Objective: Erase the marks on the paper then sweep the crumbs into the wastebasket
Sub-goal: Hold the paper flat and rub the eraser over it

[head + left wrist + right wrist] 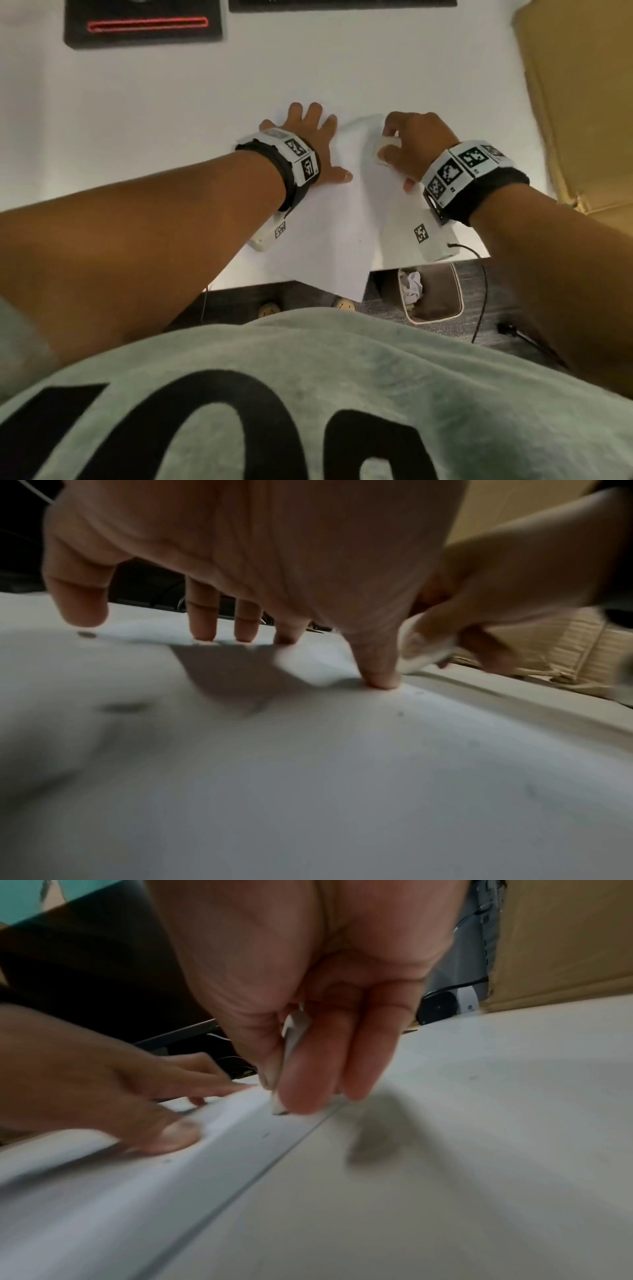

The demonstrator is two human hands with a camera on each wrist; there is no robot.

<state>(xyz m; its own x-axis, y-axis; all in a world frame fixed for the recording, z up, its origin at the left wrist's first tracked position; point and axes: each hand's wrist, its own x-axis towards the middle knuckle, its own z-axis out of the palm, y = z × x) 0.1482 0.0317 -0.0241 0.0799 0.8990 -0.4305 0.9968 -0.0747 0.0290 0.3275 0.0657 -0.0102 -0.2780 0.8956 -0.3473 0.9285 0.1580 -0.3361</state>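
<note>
A white sheet of paper lies skewed on the white desk, its near corner hanging over the front edge. My left hand is spread flat, fingertips and thumb pressing the paper's left part. My right hand pinches a white eraser between thumb and fingers; the eraser has its darkened tip down at the paper's right edge. A few small dark crumbs dot the paper. The wastebasket stands on the floor below the desk edge, with crumpled paper inside.
A black device with a red strip and a dark keyboard edge sit at the desk's far side. A cardboard box flanks the right. A black cable hangs off the front edge.
</note>
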